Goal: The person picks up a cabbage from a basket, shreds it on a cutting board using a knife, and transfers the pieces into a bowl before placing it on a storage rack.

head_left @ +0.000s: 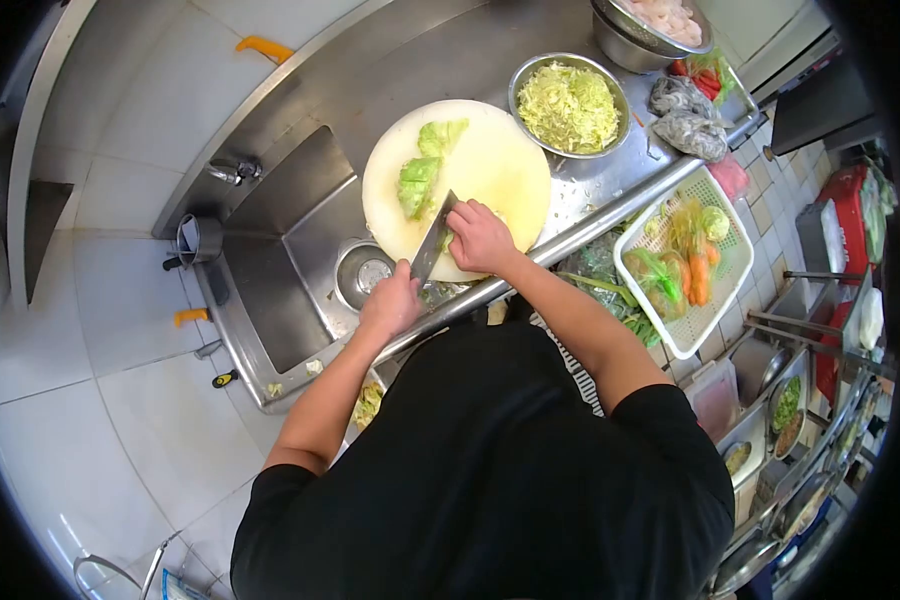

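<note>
My left hand [391, 302] is wrapped around the handle of a kitchen knife [434, 240]. The wide blade angles up and right over the round cutting board [515, 180], close beside my right hand [479, 237]. The right hand has its fingers curled down on a piece of cabbage [447, 241], most of it covered by the hand and blade. Further up the board lie loose green cabbage leaves [418, 184]. A metal bowl [623, 130] of shredded cabbage [570, 107] stands just past the board's upper right edge.
A sink basin [290, 270] lies left of the board, with a small metal bowl [350, 285] near its edge. Right of the counter, a white basket [682, 350] holds carrots and other vegetables. Bagged items [692, 135] and stacked metal bowls [630, 45] sit at the upper right.
</note>
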Available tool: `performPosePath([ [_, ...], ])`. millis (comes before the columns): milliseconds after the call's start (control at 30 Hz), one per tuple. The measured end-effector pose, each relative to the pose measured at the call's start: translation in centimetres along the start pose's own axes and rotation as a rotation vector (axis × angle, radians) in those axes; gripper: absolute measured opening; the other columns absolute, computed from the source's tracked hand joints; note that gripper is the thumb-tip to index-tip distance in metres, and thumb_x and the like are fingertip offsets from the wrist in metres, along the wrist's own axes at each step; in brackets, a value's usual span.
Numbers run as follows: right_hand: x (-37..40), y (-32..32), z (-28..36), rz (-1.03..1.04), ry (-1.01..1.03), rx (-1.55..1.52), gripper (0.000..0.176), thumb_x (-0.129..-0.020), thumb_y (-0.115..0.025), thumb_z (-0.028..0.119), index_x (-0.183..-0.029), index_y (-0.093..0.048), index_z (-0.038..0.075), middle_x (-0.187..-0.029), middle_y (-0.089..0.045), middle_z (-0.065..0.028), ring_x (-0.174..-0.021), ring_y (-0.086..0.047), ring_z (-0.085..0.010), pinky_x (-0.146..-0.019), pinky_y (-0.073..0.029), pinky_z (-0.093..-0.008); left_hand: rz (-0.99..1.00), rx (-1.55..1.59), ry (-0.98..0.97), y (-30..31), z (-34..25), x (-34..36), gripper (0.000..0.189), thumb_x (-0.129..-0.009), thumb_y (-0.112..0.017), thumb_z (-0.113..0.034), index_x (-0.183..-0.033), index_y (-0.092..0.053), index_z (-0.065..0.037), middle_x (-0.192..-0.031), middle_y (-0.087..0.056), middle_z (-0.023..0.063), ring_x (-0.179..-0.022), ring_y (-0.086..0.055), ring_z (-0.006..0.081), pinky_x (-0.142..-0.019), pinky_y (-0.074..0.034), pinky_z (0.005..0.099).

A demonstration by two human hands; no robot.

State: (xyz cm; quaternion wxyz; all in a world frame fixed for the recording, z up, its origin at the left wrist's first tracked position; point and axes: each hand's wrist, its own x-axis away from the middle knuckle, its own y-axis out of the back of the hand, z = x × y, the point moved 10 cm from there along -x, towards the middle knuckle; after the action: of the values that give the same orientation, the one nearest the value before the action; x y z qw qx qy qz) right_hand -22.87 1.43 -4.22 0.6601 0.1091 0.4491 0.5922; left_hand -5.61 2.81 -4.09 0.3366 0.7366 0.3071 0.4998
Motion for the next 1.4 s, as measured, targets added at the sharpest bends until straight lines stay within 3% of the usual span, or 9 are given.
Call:
performPosePath([
  [133,0.4,-0.8,-0.2,0.257,0.005,-0.003,0.023,-0.081,-0.063,0.014,-0.101,-0.059,0.004,-0.101,-0.056,-0.0136,-0.097,-0.057,-0.0332,-0.088,-0.050,-0.0441,-0.024,0.027,0.001,-0.3,0.2,0.1,0.027,-0.105,-0.054,-0.023,-0.119,-0.050,0.000,-0.095,-0.071,0.0344,-0.093,-0.068,0.0547,-0.084,-0.052,0.0638],
  [267,1.1,-0.4,-0.1,0.270,0.155,0.049,0.017,-0.092,-0.060,0.016,-0.104,-0.058,0.004,-0.104,-0.056,-0.0143,-0.101,-0.056,-0.0329,-0.092,-0.048,-0.0430,-0.022,0.005,-0.032,0.8,-0.4,0.5,0.026,-0.105,-0.054,-0.024,-0.118,-0.050,-0.001,-0.095,-0.071,0.0339,-0.093,-0.068,0.0544,-0.085,-0.051,0.0637],
  [367,1.2,-0.7,-0.3,0.208,0.126,0.080,0.018,-0.091,-0.061,0.016,-0.104,-0.057,0.004,-0.105,-0.056,-0.0140,-0.101,-0.056,-0.0327,-0.092,-0.048,-0.0431,-0.016,-0.015,-0.011,2.5,-1.4,1.8,0.026,-0.105,-0.053,-0.025,-0.119,-0.050,-0.003,-0.096,-0.071,0.0332,-0.092,-0.068,0.0543,-0.085,-0.051,0.0636],
  [467,1.3,-0.6,-0.1,0.193,0.107,0.093,0.019,-0.089,-0.063,0.016,-0.103,-0.057,0.005,-0.103,-0.055,-0.0136,-0.101,-0.056,-0.0323,-0.092,-0.049,-0.0427,0.031,-0.001,0.057,-0.9,-0.2,1.0,0.026,-0.105,-0.053,-0.025,-0.119,-0.051,-0.003,-0.096,-0.070,0.0344,-0.092,-0.068,0.0549,-0.086,-0.051,0.0631],
  [567,1.3,-0.7,-0.1,0.175,0.096,0.115,0.019,-0.088,-0.063,0.016,-0.102,-0.057,0.005,-0.102,-0.055,-0.0131,-0.100,-0.056,-0.0316,-0.091,-0.049,-0.0426,0.025,-0.035,-0.018,2.4,-1.8,1.6,0.026,-0.105,-0.053,-0.024,-0.118,-0.051,-0.002,-0.094,-0.069,0.0361,-0.092,-0.067,0.0556,-0.085,-0.051,0.0629],
  [667,1.4,-0.9,-0.3,0.180,0.066,0.121,0.018,-0.087,-0.064,0.016,-0.101,-0.057,0.006,-0.102,-0.055,-0.0126,-0.100,-0.056,-0.0312,-0.091,-0.049,-0.0422,0.015,-0.004,0.030,-0.6,-0.6,0.7,0.026,-0.106,-0.052,-0.024,-0.118,-0.050,-0.001,-0.093,-0.068,0.0376,-0.091,-0.067,0.0555,-0.085,-0.051,0.0629],
  [967,1.6,-0.5,-0.3,0.105,0.051,0.155,0.019,-0.085,-0.064,0.015,-0.100,-0.057,0.006,-0.100,-0.055,-0.0119,-0.097,-0.057,-0.0304,-0.086,-0.050,-0.0414,0.030,-0.015,0.017,0.6,-1.2,0.9,0.027,-0.106,-0.051,-0.026,-0.119,-0.049,-0.003,-0.096,-0.070,0.0343,-0.095,-0.069,0.0539,-0.085,-0.052,0.0636],
  [1267,1.5,-0.7,-0.7,0.092,0.013,0.109,0.018,-0.086,-0.063,0.014,-0.100,-0.057,0.005,-0.101,-0.055,-0.0137,-0.099,-0.057,-0.0324,-0.088,-0.050,-0.0433,-0.026,0.095,-0.020,-0.9,-0.6,0.2,0.028,-0.105,-0.054,-0.023,-0.118,-0.050,0.001,-0.095,-0.069,0.0367,-0.094,-0.068,0.0552,-0.086,-0.051,0.0628],
  [1400,1.6,0.5,-1.1,0.140,-0.055,-0.085,0.020,-0.088,-0.061,0.014,-0.106,-0.058,0.004,-0.104,-0.056,-0.0161,-0.101,-0.057,-0.0348,-0.092,-0.050,-0.0453,0.006,0.063,-0.030,-1.2,-0.2,-0.1,0.029,-0.104,-0.055,-0.024,-0.119,-0.050,0.001,-0.096,-0.069,0.0374,-0.093,-0.068,0.0548,-0.086,-0.052,0.0624],
])
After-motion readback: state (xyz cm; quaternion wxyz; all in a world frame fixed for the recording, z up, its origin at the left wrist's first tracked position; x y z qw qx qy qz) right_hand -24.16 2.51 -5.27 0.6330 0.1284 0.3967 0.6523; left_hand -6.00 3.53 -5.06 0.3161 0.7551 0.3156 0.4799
